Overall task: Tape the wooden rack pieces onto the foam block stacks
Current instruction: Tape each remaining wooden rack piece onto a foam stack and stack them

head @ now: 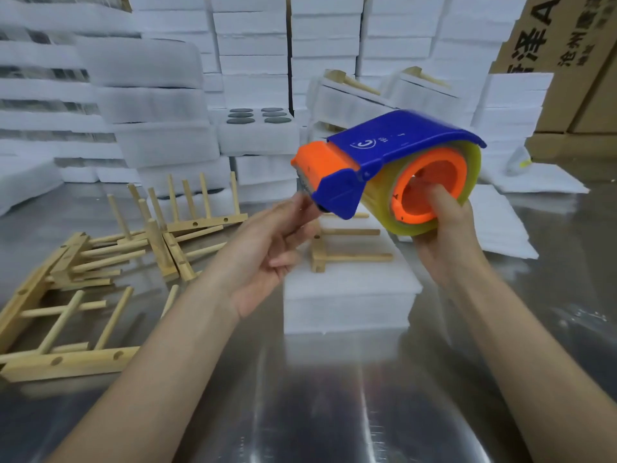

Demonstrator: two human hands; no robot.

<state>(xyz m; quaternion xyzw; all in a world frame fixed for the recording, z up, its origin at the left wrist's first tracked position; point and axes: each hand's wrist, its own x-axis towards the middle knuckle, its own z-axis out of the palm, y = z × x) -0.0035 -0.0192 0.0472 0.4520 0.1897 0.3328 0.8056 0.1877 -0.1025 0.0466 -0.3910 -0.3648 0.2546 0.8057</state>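
Counter (334,412) of shiny metal carries a foam block stack (347,295) with one wooden rack piece (347,257) lying on top, and loose rack pieces (83,262) heaped to its left. Above the stack, the right hand (447,242) grips the tape dispenser (394,155), fingers hooked through its orange core. The left hand (267,252) reaches fingertips to the dispenser's mouth; whether they pinch tape I cannot tell.

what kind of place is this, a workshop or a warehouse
Probably a packing area in a factory or warehouse: white foam blocks stacked high behind a metal table, printed cardboard cartons at the right, loose wooden rack pieces, and a tape dispenser in the right hand.
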